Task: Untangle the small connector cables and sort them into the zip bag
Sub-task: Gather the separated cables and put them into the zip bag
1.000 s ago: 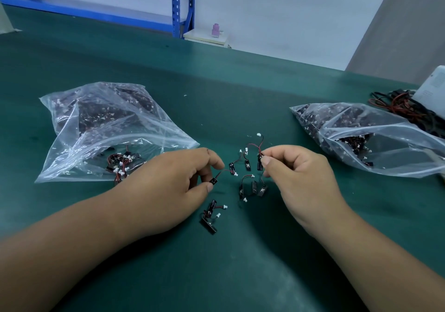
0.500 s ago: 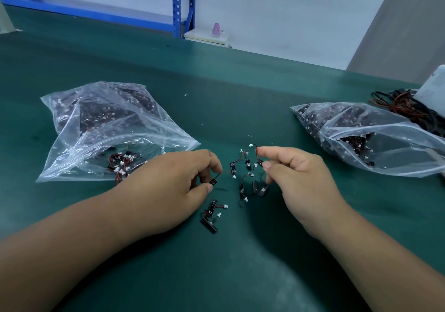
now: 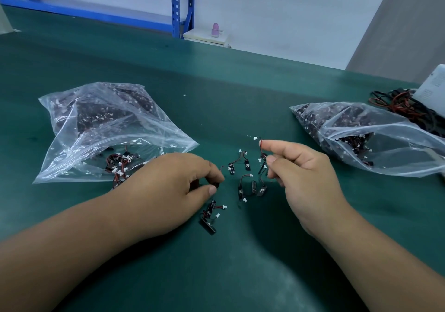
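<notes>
Several small connector cables point(image 3: 245, 181), each a black module on a short red-black wire with a white plug, lie loose on the green table between my hands. My right hand point(image 3: 298, 172) pinches one cable point(image 3: 261, 150) between thumb and forefinger, its white plug sticking up. My left hand point(image 3: 168, 186) pinches another small black module point(image 3: 216, 184) at its fingertips, low over the table. Two more cables point(image 3: 210, 216) lie just below that hand. A clear zip bag point(image 3: 103, 128) holding cables lies at the left, its mouth facing my left hand.
A second clear zip bag point(image 3: 370, 138) with cables lies at the right. Behind it sit a tangle of red-black wires point(image 3: 404, 104) and a white box point(image 3: 433, 87). A blue shelf frame point(image 3: 179, 5) stands beyond the table's far edge.
My right hand has lifted its cable slightly and drawn it a little right, away from the pile. My left hand has stayed almost still, holding its module.
</notes>
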A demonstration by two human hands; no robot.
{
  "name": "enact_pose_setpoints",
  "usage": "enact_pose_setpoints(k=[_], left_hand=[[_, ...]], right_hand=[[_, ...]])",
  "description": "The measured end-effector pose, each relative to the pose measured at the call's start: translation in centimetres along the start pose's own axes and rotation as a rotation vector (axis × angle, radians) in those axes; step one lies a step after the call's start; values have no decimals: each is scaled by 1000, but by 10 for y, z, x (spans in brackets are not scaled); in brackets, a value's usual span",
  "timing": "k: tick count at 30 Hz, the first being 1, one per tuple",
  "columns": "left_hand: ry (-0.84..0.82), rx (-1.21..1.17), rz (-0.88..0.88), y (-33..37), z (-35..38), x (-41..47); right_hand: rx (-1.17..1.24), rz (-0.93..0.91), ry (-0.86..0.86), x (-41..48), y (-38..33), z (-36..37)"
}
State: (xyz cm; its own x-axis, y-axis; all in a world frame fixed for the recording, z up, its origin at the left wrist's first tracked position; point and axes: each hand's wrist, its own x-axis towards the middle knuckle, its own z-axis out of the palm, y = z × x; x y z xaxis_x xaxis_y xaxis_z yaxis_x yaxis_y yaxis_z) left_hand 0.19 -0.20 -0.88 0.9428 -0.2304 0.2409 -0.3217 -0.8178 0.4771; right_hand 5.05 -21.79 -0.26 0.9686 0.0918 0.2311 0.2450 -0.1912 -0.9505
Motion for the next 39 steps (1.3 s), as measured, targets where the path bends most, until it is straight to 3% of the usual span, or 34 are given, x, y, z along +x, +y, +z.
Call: enact_pose_setpoints(k=[12, 19, 25, 29, 34, 39], left_hand=[[-27, 343, 239, 2, -10, 1], [-1, 32, 194, 2, -5, 0], [-46, -10, 274, 4, 2, -2], [-20, 4, 234, 2, 2, 2], [17, 24, 81, -5, 2, 5], [17, 29, 58, -5, 4, 4]], right_hand=[[-2, 1, -20, -2, 3, 2], [5, -34, -113, -6, -2, 6], [14, -97, -208, -11, -7, 10], [43, -65, -205, -9, -8, 8], [243, 68, -150, 0, -11, -2], [462, 157, -152, 6, -11, -9]])
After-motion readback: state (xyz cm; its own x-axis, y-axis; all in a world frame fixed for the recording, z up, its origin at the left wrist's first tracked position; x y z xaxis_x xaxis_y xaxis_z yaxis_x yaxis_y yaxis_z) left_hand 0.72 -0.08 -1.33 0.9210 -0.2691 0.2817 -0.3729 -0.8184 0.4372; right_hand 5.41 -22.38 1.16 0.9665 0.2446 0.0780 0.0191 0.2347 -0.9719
